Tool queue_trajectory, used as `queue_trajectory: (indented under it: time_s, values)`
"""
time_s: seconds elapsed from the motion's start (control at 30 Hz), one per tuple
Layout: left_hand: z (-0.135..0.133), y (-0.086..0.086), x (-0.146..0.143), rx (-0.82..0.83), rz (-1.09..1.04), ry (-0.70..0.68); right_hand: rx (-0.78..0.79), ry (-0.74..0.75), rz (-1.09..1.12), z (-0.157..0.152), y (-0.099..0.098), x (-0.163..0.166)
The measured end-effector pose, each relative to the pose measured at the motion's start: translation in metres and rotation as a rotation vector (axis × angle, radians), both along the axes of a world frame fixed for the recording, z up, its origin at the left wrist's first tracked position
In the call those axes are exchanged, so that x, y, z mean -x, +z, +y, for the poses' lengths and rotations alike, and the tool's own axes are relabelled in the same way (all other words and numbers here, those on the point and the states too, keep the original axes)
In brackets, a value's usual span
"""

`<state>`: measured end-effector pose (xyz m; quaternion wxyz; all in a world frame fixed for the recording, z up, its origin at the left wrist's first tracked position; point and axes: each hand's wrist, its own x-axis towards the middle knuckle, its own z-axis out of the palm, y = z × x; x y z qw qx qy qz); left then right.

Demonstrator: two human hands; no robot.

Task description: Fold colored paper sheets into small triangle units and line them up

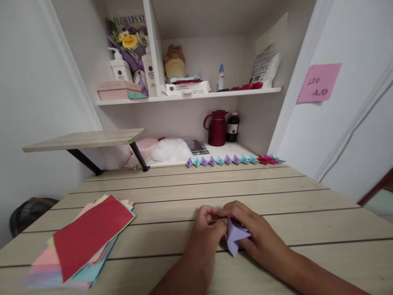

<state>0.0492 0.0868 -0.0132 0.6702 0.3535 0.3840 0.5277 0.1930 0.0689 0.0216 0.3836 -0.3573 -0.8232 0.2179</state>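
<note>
A folded piece of light purple origami paper is held between both hands, just above the wooden tabletop. My left hand pinches its left side, with thumb and fingertips closed near the top. My right hand is wrapped round the right side, its fingers bent over the upper edge. Pointed flaps of the paper stick out below and to the right; the rest is hidden by my fingers. Along the table's back edge runs a row of small folded paper boats in purple, light blue, red and pink.
A stack of coloured paper sheets, red on top, lies at the left of the table. Behind it stands a small raised shelf on black legs. A red jug and a dark bottle stand at the back.
</note>
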Motion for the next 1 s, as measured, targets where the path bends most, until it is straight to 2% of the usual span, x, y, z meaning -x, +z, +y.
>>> queue_trajectory:
  time_s: [0.07, 0.3, 0.4, 0.53, 0.63, 0.77, 1.0]
  values:
    - [-0.002, 0.003, 0.002, 0.011, -0.024, -0.014, 0.03, -0.007, 0.017, 0.001, 0.001, 0.001]
    - [-0.007, 0.014, 0.002, -0.043, -0.089, -0.122, 0.194, -0.195, 0.12, 0.008, 0.001, -0.004]
    - [-0.008, 0.015, 0.0, -0.069, -0.084, -0.149, 0.134, -0.218, 0.079, 0.007, 0.001, -0.008]
    - [-0.009, 0.011, -0.002, -0.122, 0.015, -0.067, 0.048, -0.208, -0.049, 0.004, 0.003, -0.007]
    - [-0.006, 0.008, -0.002, -0.065, -0.043, -0.052, 0.003, -0.22, -0.091, 0.003, 0.002, -0.006]
    - [-0.004, 0.01, 0.0, 0.018, -0.146, -0.066, 0.003, -0.266, -0.018, 0.004, -0.003, -0.006]
    - [-0.013, 0.015, 0.003, -0.01, -0.05, -0.089, -0.002, -0.189, 0.095, 0.002, -0.001, -0.006]
